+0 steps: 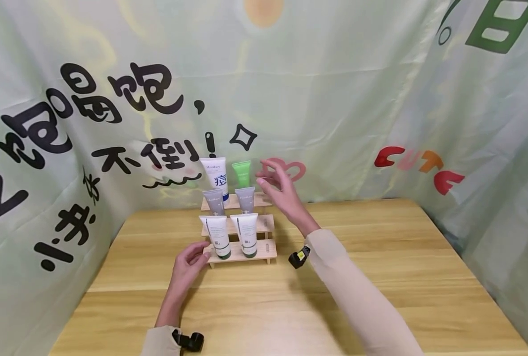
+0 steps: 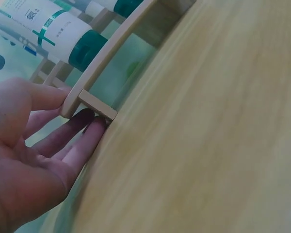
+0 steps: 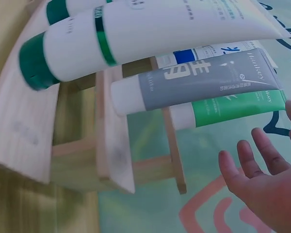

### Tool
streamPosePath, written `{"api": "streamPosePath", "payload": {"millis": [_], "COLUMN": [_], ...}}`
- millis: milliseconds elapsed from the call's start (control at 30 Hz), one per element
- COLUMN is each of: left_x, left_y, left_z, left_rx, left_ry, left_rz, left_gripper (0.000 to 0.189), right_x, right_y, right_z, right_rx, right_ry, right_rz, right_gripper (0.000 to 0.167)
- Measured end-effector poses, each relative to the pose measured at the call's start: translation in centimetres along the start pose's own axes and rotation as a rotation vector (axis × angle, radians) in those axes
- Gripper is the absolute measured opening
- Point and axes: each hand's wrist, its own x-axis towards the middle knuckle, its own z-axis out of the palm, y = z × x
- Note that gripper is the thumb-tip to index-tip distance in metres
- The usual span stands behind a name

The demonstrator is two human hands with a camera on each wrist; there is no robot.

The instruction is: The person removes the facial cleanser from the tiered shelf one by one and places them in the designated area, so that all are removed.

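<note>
A small three-step wooden rack (image 1: 264, 251) carries upright cosmetic tubes, two on each step. On the front step are two white tubes (image 1: 247, 231) with dark green caps; two grey tubes (image 1: 246, 199) occupy the middle one. The top step holds a larger white tube (image 1: 213, 172) with a blue cap and a smaller green tube (image 3: 233, 109) with a white cap. My left hand (image 1: 188, 264) grips the front step's left end, its fingertips around the board's end and leg. Beside the green tube's upper end, my right hand (image 1: 281, 190) has its fingers spread, holding nothing.
The rack stands on a light wooden table (image 1: 379, 257) near its back edge. A printed cloth (image 1: 335, 99) with lettering hangs behind and along both sides. Each wrist wears a small black camera (image 1: 299, 257).
</note>
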Motion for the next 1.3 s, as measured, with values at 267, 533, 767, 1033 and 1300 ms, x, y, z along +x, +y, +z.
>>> {"api": "streamPosePath", "payload": {"millis": [267,533,767,1033,1300], "left_x": [-0.1,-0.1,-0.1,-0.1,-0.1], "left_y": [-0.5,-0.9,-1.0,-1.0,-1.0], "left_z": [-0.3,-0.4,-0.5,-0.6,-0.6], "left_rx": [-0.043,-0.093,-0.093,-0.121,-0.118], "left_ry": [-0.026,-0.048,-0.055,-0.063,-0.060], "left_rz": [-0.046,-0.065,-0.071,-0.075,-0.077], "left_gripper": [0.035,0.039,0.040,0.039,0.039], "right_x": [1.6,2.3,2.6,2.5,1.7], "right_y": [0.2,0.3,0.5,0.7,0.3], "right_z": [1.0,1.6,1.9,1.9,0.7], "right_rx": [0.070,0.033,-0.004,-0.024,-0.007], "right_ry": [-0.042,-0.059,-0.078,-0.067,-0.042], "right_rz": [0.122,0.215,0.229,0.217,0.169], "right_gripper": [0.049,0.043,0.037,0.035,0.036]}}
